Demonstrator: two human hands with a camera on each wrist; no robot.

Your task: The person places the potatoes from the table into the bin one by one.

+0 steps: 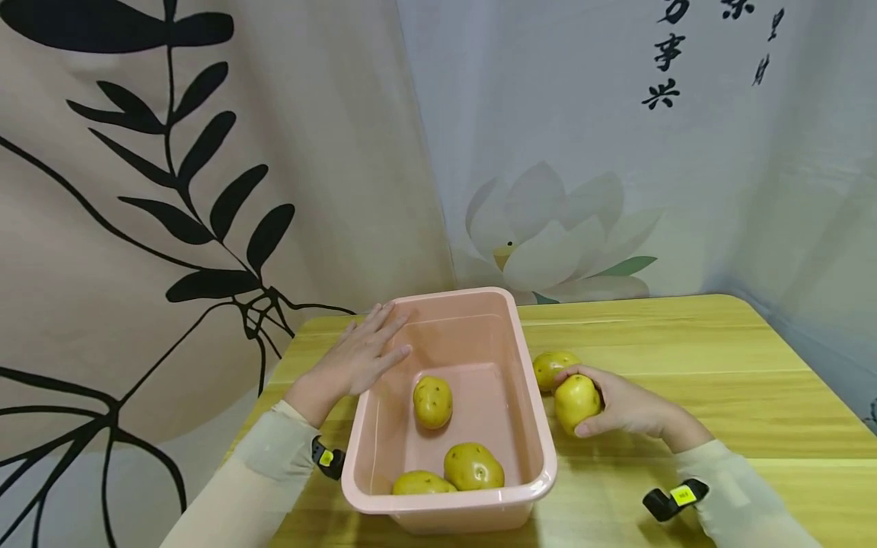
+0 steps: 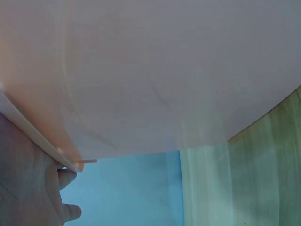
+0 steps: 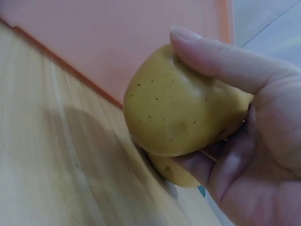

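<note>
Currently: one pink tub (image 1: pixel 459 521), potatoes in and out

Contents: middle potato (image 1: pixel 433 402), left of centre; near-left potato (image 1: pixel 422 482) and near-right potato (image 1: pixel 474 466), side by side at the near end.
Outside, right: held potato (image 1: pixel 576 403), pinched between the right hand's (image 1: pixel 620 403) curled fingers and thumb; loose potato (image 1: pixel 550 368) just beyond, on the wooden table (image 1: pixel 685 342). The tub's right wall stands between both and the interior.
Left hand (image 1: pixel 359 354): fingers slightly spread, at the left rim.
Far side: printed curtains (image 1: pixel 342 152).
</note>
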